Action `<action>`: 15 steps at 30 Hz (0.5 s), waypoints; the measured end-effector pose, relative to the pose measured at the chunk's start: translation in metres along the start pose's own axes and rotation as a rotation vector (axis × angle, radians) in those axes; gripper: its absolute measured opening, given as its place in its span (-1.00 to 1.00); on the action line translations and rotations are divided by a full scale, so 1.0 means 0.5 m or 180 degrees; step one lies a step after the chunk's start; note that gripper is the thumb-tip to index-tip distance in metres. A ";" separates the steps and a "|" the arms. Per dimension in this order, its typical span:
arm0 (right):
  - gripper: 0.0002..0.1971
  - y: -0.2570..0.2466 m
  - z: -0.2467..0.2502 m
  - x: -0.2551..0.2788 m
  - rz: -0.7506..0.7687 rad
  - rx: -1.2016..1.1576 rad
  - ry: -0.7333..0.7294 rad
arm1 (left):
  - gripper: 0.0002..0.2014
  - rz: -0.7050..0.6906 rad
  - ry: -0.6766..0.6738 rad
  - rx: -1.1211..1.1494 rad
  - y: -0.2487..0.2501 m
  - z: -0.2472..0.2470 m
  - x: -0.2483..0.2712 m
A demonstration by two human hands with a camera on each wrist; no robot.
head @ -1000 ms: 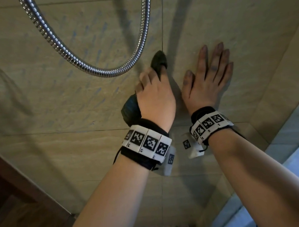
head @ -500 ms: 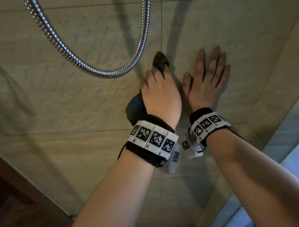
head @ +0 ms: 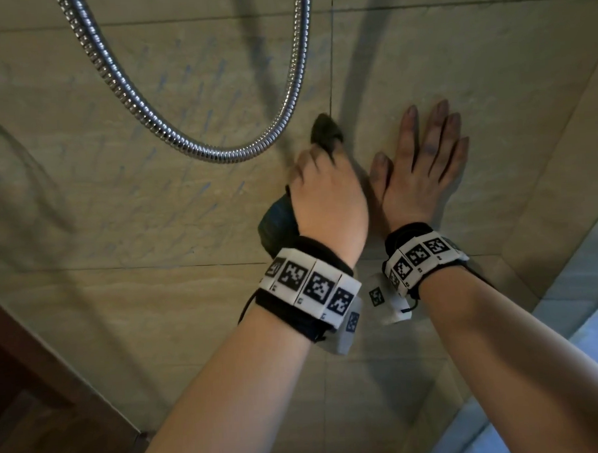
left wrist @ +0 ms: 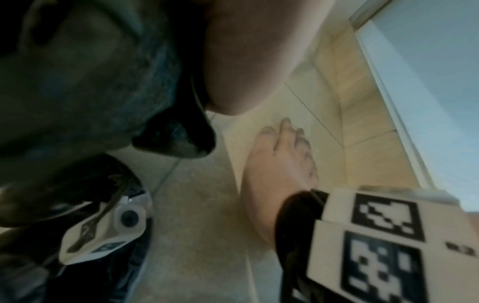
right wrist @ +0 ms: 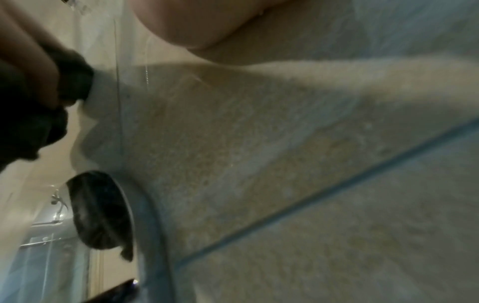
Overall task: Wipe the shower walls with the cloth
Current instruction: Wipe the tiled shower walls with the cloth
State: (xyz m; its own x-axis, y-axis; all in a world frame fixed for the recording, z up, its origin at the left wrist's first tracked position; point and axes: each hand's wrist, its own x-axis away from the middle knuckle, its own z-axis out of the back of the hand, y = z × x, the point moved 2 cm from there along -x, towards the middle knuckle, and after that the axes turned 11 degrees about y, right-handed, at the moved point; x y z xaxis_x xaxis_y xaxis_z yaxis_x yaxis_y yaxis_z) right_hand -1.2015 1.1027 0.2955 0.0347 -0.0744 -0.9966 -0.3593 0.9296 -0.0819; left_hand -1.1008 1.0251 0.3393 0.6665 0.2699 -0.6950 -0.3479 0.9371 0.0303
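A dark cloth (head: 325, 132) lies bunched against the beige tiled shower wall (head: 118, 206). My left hand (head: 325, 191) grips it with curled fingers and holds it to the tile; cloth shows above the fingers and below the palm. The left wrist view shows the cloth (left wrist: 77, 82) close up, filling its left side. My right hand (head: 423, 159) lies flat on the wall just right of the left hand, fingers straight and holding nothing; it also appears in the left wrist view as the right hand (left wrist: 281, 162). The right wrist view shows blurred tile (right wrist: 285, 164) and the cloth (right wrist: 74, 78).
A chrome shower hose (head: 219, 156) hangs in a loop against the wall, just above and left of my left hand. A side wall meets the tiles at the right, with a pale glass panel (head: 597, 336) below it. Dark wood (head: 31, 409) shows at lower left.
My left hand has slid the cloth slightly to the right, closing the gap to my right hand. The right hand stays flat on the wall.
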 end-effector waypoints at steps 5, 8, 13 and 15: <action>-0.49 0.001 -0.002 0.001 0.0052 0.0013 0.0074 | -0.43 -0.0123 0.0460 -0.0122 -0.015 0.025 -0.054; -0.46 0.000 0.002 0.000 0.0029 -0.0074 0.0024 | -0.47 0.0256 0.0518 -0.0231 -0.048 0.019 -0.045; -0.44 -0.004 0.006 0.001 -0.0093 -0.0214 -0.0068 | -0.44 0.0348 -0.0264 -0.0268 -0.043 0.001 0.004; -0.46 -0.003 0.003 -0.001 -0.0032 -0.0086 0.0043 | -0.46 0.0171 -0.0202 -0.0094 -0.029 0.010 -0.004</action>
State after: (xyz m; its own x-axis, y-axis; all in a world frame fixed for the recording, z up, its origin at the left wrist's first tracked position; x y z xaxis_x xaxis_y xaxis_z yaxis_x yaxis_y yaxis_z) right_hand -1.1998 1.1019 0.2962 0.0259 -0.0886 -0.9957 -0.3842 0.9187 -0.0917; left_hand -1.0937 1.0123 0.3438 0.6864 0.3340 -0.6460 -0.4030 0.9141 0.0444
